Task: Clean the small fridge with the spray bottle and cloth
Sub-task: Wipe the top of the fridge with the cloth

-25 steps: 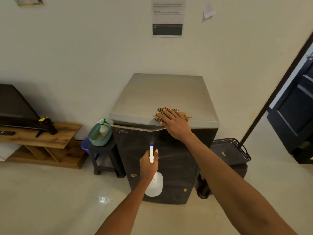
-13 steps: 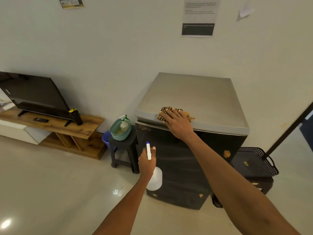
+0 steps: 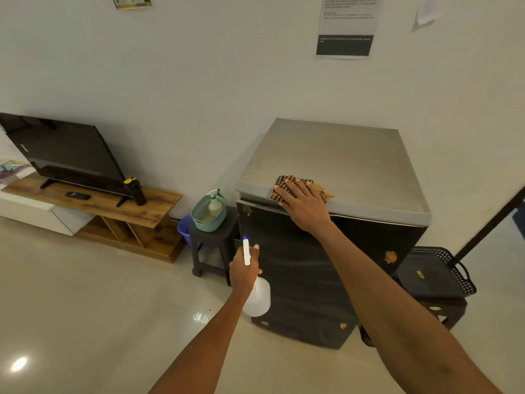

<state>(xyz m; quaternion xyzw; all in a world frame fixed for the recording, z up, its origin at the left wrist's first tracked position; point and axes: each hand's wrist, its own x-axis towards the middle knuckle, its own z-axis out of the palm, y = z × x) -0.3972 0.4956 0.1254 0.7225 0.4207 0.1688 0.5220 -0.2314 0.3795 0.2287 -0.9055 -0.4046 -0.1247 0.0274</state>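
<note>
Fridge [image 3: 326, 268]: small unit against the wall, grey top, dark door shut; several orange marks on the door front.
Cloth [image 3: 287, 185]: checked brown and orange, lying on the fridge top at its front edge, towards the left corner.
Right hand [image 3: 305, 204]: laid flat on the cloth, fingers straight and spread, pressing it to the top; grip released, nothing clasped.
Bottle [image 3: 257, 298]: white spray bottle with blue nozzle tip, held in front of the door's left part, nozzle end uppermost, body hanging below the hand.
Left hand [image 3: 245, 273]: grip closed round the bottle's neck and trigger; whether the trigger is squeezed cannot be told.
Stool [image 3: 211, 245]: dark plastic, just left of the fridge.
Tub [image 3: 208, 216]: pale green, on the stool, holding 1 green-topped sprayer.
Bucket [image 3: 184, 227]: blue, on the floor behind the stool, mostly hidden.
TV [image 3: 65, 155]: on a wooden stand at the left, with a black and yellow flask and a remote beside it.
Basket [image 3: 437, 273]: dark perforated, on a low stool right of the fridge.
Wall: 1 printed notice above the fridge, further papers to either side; print too small to read.
</note>
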